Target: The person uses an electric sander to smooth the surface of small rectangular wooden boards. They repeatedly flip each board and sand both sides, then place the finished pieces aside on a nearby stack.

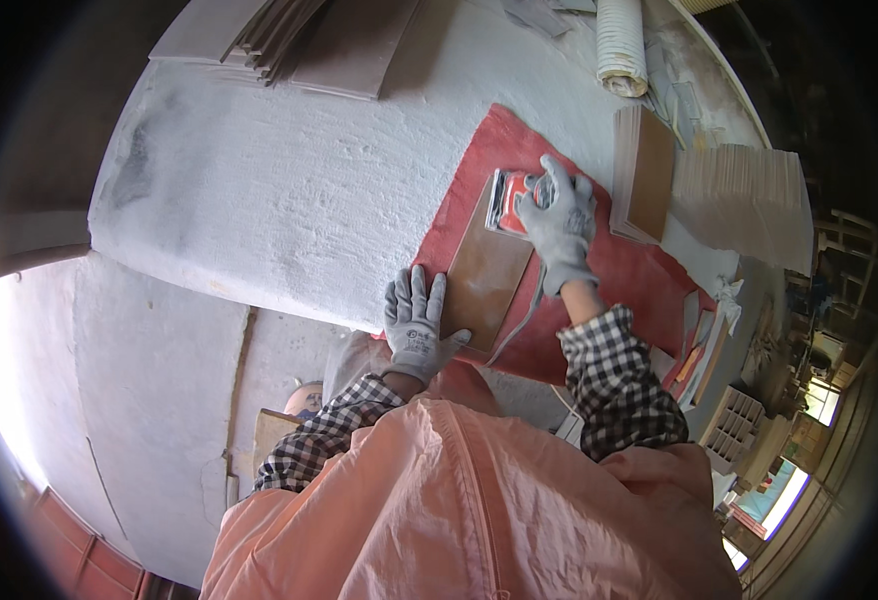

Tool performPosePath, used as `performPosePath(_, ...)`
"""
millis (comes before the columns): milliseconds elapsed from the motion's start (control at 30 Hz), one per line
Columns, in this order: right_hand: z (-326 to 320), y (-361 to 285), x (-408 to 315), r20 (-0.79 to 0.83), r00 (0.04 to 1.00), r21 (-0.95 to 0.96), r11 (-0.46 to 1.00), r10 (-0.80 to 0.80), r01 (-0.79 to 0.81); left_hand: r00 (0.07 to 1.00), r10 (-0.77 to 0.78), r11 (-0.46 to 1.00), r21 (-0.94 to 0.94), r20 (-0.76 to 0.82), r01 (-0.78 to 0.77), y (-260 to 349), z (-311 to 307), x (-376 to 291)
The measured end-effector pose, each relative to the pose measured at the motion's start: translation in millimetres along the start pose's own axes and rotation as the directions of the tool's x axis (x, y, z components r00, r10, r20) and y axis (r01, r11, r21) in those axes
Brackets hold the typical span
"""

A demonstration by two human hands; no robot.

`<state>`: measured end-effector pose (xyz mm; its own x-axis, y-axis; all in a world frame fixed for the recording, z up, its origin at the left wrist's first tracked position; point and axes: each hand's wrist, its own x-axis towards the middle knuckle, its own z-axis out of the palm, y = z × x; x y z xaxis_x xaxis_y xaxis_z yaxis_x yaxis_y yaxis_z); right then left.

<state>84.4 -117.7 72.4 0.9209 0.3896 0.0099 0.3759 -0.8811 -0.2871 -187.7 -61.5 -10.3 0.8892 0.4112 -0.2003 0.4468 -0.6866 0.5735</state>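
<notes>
My right hand [563, 221], in a grey work glove, grips a red and black electric sander [512, 201]. The sander rests on the far end of a flat brown panel [486, 281], and its grey cord runs down beside the panel towards me. My left hand [418, 322], gloved as well, lies flat with its fingers spread at the panel's near left edge, the thumb over the near corner. Under the panel a red cloth [626, 289] is spread on the table. Whether the sander is running cannot be told.
The dusty table [259, 187] reaches far left. Stacked thin panels [356, 45] lie at its back. A brown panel stack [643, 172] and a pale stack [746, 199] stand right, near a white ribbed tube [622, 49]. Tools, one orange-handled [688, 364], lie at the right edge.
</notes>
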Motion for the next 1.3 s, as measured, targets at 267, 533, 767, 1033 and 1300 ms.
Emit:
performPosePath(267, -40.7, -21.2, -52.8, 0.218, 0.974, -0.087, 0.993, -0.056, 0.077, 1.000, -0.015, 0.999, 0.034, 0.001, 0.015, 0.2, -0.1, -0.5)
performPosePath(533, -32.1, 39.8, -15.3, 0.053, 0.997, -0.018, 0.998, 0.054, -0.053, 0.999, -0.036, 0.998, 0.056, 0.029, 0.034, 4.7, -5.2, 0.1)
performPosePath(767, -17.5, -50.4, -3.8, 0.248, 0.956, -0.041, 0.984, -0.157, 0.173, 1.000, -0.005, 0.998, 0.067, -0.023, 0.007, 1.2, 0.0, 0.5)
performPosePath(1033, -30.0, -61.8, -28.9, 0.235, 0.969, -0.127, 0.987, -0.072, 0.104, 1.000, -0.025, 0.999, 0.043, 0.002, 0.025, 1.0, 1.5, 0.2)
performPosePath(1300, -31.5, -36.8, -19.8, 0.097, 0.993, -0.102, 0.992, -0.061, 0.070, 0.999, -0.027, 1.000, 0.010, -0.022, 0.028, 3.4, 0.0, -0.5)
